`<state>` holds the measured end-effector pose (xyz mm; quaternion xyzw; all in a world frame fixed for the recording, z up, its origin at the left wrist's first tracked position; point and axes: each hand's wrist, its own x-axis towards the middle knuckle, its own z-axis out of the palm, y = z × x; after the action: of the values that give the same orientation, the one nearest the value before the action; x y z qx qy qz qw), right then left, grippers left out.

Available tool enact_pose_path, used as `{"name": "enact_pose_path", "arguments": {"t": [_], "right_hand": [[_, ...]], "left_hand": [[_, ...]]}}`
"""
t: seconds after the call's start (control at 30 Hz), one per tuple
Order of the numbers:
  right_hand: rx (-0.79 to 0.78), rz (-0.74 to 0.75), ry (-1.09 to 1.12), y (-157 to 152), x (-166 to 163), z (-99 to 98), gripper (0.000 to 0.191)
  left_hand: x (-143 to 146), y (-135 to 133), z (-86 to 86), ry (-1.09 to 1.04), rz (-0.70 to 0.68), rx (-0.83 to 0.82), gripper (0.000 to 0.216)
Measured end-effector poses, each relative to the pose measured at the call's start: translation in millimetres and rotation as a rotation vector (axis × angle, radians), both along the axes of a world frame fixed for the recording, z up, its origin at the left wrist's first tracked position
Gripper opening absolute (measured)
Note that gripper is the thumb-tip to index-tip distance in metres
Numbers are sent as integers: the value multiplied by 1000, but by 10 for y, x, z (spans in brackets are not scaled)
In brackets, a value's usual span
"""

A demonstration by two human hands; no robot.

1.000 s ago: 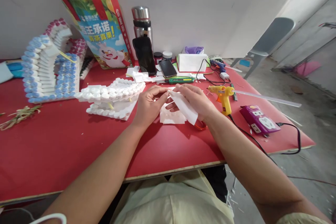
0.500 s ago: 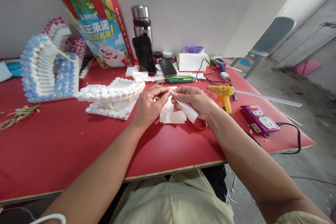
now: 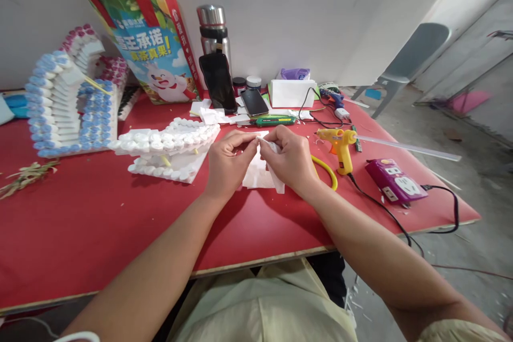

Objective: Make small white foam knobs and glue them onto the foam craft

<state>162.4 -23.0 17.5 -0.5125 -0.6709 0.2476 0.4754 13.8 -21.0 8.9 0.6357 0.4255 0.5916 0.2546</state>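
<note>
My left hand (image 3: 227,164) and my right hand (image 3: 289,159) meet over the red table, fingertips pinched together. Between them is a thin white strip of tissue paper (image 3: 279,184), its loose end hanging below my right fingers. Both hands grip its upper end; the fingers partly hide it. More white tissue paper (image 3: 256,177) lies flat on the table beneath. Left of my left hand stands a white model (image 3: 160,141) covered in rounded white pieces. By my right wrist a curved yellow handle (image 3: 331,172) shows; the rest of it is hidden.
A yellow glue gun (image 3: 340,147) with a clear stick stands at right, beside a purple power socket (image 3: 395,181) and its cord. Behind are a green utility knife (image 3: 276,121), phones (image 3: 218,83), a steel flask (image 3: 212,26) and a bag (image 3: 148,48). A blue-and-white model (image 3: 68,107) stands left.
My right hand has turned more palm-down and shifted slightly left, and the tissue strip now hangs downward instead of pointing right. The yellow handle and the glue gun's cord have come into sight.
</note>
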Motion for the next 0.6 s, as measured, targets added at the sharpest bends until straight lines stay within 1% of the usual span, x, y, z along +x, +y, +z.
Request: {"name": "enact_pose_path", "arguments": {"t": [0.1,0.27,0.4,0.5,0.6], "right_hand": [[46,27,-64,-25,-23,-3,13],[90,65,-103,-31,-9,-18,17],[39,72,-79,-15,30,-20,15],[10,102,-44,-5,65,-7,15],[16,157,-56,-9,105,22,15]], "left_hand": [[3,-13,-5,19,32,43,8],[16,-37,-25,91,83,111,10],[34,-78,-37,180,35,132,16],[24,-89,-34,158,-10,96,19],[-26,-43,-18,26,-73,-36,20]]}}
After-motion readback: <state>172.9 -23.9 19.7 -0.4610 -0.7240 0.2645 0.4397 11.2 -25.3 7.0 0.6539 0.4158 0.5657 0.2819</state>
